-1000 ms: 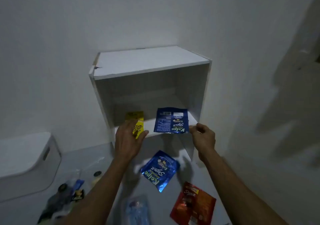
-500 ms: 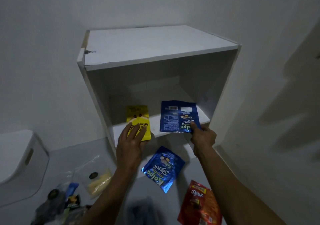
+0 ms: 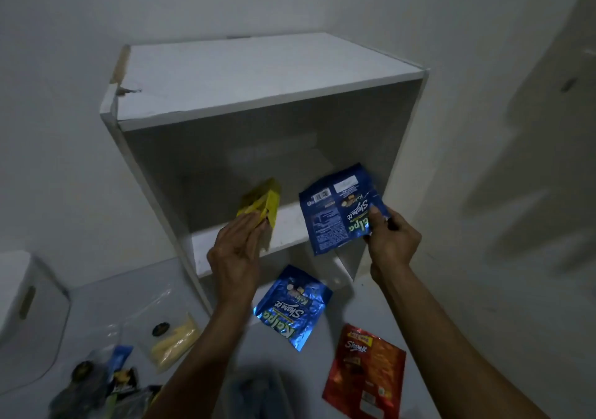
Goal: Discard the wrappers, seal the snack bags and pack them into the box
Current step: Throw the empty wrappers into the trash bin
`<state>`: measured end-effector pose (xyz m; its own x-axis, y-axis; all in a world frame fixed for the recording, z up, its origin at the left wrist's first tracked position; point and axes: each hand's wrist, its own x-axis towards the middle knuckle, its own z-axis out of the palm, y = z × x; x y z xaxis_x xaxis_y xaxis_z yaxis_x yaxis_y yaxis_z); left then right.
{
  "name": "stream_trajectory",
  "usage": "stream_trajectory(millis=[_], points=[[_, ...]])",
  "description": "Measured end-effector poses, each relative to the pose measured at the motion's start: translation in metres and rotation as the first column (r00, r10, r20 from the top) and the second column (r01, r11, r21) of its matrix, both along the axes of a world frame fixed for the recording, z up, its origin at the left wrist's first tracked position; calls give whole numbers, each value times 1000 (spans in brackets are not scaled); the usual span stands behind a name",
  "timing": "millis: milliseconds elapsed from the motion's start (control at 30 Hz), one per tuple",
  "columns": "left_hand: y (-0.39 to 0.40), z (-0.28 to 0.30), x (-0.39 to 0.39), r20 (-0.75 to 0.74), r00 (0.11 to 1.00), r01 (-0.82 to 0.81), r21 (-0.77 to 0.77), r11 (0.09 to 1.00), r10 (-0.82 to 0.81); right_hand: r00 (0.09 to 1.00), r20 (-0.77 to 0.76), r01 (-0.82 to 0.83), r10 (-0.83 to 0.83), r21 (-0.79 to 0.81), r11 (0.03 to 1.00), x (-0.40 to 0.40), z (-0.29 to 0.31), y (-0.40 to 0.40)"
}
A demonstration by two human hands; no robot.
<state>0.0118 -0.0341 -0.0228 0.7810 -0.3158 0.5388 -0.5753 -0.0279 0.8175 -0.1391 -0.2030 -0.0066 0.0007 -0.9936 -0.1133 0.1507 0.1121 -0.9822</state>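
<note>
Head view, nearest first: at six o'clock a red snack bag [image 3: 364, 372] lies flat on the floor, a blue Kalpa bag [image 3: 292, 307] just beyond it toward twelve. At eight o'clock, a clear pouch [image 3: 171, 338] and a heap of wrappers [image 3: 106, 383]. Up at centre, the left hand [image 3: 237, 254] pinches a yellow bag [image 3: 261, 205] over the shelf edge; at three o'clock from it the right hand [image 3: 392, 241] grips a second blue bag [image 3: 338, 209] by its corner, tilted. Behind, the white open-fronted box [image 3: 258, 73] stands against the wall.
</note>
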Motion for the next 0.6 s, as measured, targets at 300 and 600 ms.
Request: stream_trajectory(millis=[300,600], points=[[-11,49,-95,-202,978,15,-166,986,-49,992,-110,26,-58,-275,961,-122,36,18],[-22,-24,-279,-350,915,209,-11,978,-200,962,-211,122,-174,-239,963,-327,-41,55]])
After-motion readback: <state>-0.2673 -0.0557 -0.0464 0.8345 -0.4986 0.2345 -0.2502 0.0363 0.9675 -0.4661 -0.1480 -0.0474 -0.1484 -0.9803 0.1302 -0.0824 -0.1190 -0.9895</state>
